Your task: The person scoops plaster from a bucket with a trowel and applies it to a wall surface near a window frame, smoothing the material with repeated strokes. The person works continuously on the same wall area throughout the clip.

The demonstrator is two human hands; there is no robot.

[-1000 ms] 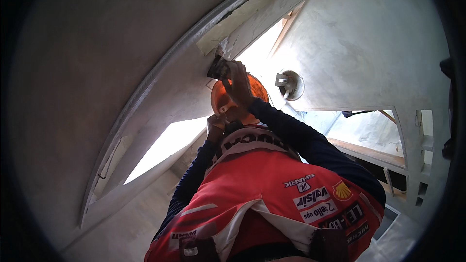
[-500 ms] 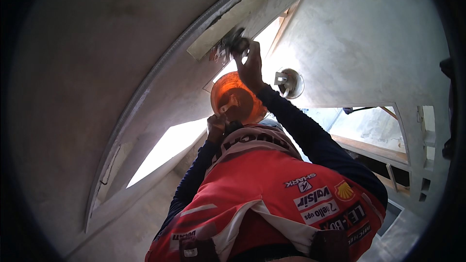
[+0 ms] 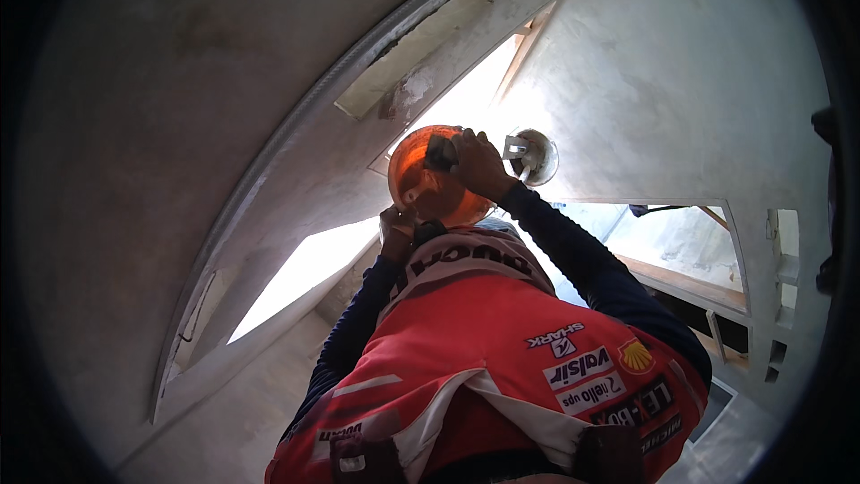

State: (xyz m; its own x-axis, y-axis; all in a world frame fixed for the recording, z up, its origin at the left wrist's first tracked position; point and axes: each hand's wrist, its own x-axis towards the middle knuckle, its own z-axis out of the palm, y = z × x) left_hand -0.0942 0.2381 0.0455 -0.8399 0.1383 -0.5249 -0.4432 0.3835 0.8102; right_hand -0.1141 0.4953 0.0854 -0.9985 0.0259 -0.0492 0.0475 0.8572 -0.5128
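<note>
An orange bucket (image 3: 400, 164) is held in front of my body, its open mouth facing up. My left hand (image 3: 396, 231) is closed on its near left rim. Over the mouth of the bucket, my right hand (image 3: 484, 168) grips a dark, blocky tool (image 3: 440, 152); its exact kind cannot be made out. What lies at the bottom of the bucket is partly hidden by this hand and tool.
A grey plastered wall with a curved raised edge (image 3: 269, 157) rises on the left, with a rough patch (image 3: 399, 100) beyond the bucket. At right stand a round pail-like container (image 3: 541, 159) and a framed opening (image 3: 685, 242). Bright light comes through a gap at left (image 3: 305, 278).
My right hand has come down from the rough wall patch to the bucket, bringing the dark tool over its mouth. The left hand stays at the rim.
</note>
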